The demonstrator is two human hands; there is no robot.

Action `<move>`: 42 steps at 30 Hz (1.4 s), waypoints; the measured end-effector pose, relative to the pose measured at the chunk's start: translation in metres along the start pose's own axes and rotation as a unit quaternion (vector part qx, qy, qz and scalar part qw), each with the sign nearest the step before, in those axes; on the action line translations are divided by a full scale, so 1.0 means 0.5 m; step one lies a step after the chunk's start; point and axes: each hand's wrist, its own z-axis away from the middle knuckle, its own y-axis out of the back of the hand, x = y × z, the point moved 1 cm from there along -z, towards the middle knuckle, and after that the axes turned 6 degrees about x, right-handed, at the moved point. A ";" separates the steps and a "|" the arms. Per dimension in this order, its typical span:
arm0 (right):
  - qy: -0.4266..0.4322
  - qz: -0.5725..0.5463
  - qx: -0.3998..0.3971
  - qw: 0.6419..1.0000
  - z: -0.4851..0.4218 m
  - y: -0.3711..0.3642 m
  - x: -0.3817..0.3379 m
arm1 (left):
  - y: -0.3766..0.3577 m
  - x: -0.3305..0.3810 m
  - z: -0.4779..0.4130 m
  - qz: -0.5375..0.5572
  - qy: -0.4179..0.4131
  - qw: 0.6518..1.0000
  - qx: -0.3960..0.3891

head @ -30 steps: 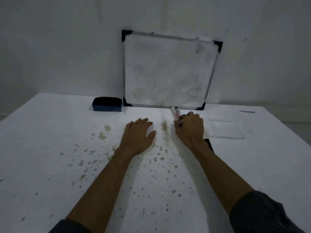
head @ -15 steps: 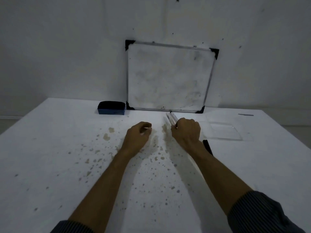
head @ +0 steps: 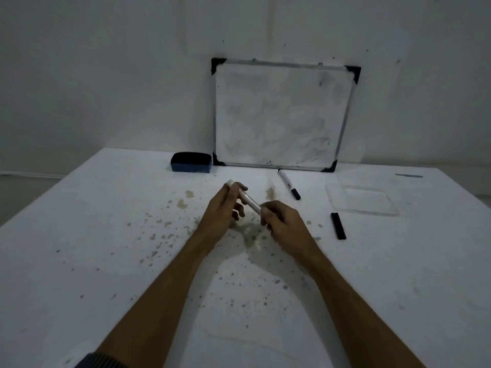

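Note:
Both hands hold one white marker [head: 247, 200] above the middle of the stained white table [head: 106, 235]. My left hand [head: 225, 208] pinches its far end between thumb and fingers. My right hand [head: 281, 221] grips its near end, which is hidden inside the fist. A second white marker with a black cap [head: 288, 184] lies on the table in front of a small whiteboard [head: 279, 115] that leans against the wall, its surface smudged grey.
A blue-and-black eraser [head: 191, 162] sits left of the whiteboard's foot. A clear flat plastic tray [head: 361, 201] lies at the right, with a short black stick-like piece [head: 338, 226] just in front of it. Brown spots speckle the tabletop.
My right hand picked one marker from the two near the whiteboard and drew it back toward me. My left hand rose off the table and took the marker's far end.

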 end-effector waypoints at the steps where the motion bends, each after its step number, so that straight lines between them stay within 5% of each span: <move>1: -0.003 0.027 0.004 1.000 -0.002 0.002 0.005 | -0.004 0.000 0.002 -0.009 -0.004 1.000 -0.005; 4: -0.018 0.092 0.008 0.996 -0.009 0.020 0.018 | -0.011 -0.006 0.007 -0.028 -0.033 0.999 -0.030; 9: 0.040 0.272 -0.012 0.961 -0.026 0.031 0.024 | -0.008 -0.024 0.020 -0.225 -0.092 0.964 -0.105; 13: 0.105 0.330 -0.096 0.933 -0.051 0.034 0.004 | -0.018 -0.009 0.017 -0.167 0.011 0.982 -0.094; 16: 0.077 0.268 -0.132 0.951 -0.069 0.041 0.011 | -0.005 -0.005 0.005 -0.070 0.085 0.988 -0.105; 19: 0.025 0.196 -0.144 0.970 -0.071 0.043 0.029 | 0.008 -0.025 0.009 -0.175 -0.029 0.975 -0.133; 25: 0.004 0.055 -0.167 0.984 -0.046 0.044 0.026 | -0.015 -0.011 0.006 -0.371 -0.208 0.895 -0.137; 32: -0.088 -0.079 -0.230 0.966 -0.043 0.037 0.014 | -0.030 -0.005 0.024 -0.324 -0.207 0.915 -0.123; 35: 0.065 0.116 -0.154 0.979 -0.032 0.023 0.025 | -0.028 -0.012 0.027 -0.324 -0.159 0.926 -0.106; 39: 0.226 0.312 -0.071 0.920 -0.014 0.013 0.035 | -0.022 -0.020 0.036 -0.257 -0.021 0.960 -0.110; 42: 0.099 0.184 -0.120 0.971 -0.033 0.015 0.023 | -0.020 -0.015 0.040 -0.250 -0.052 0.959 -0.123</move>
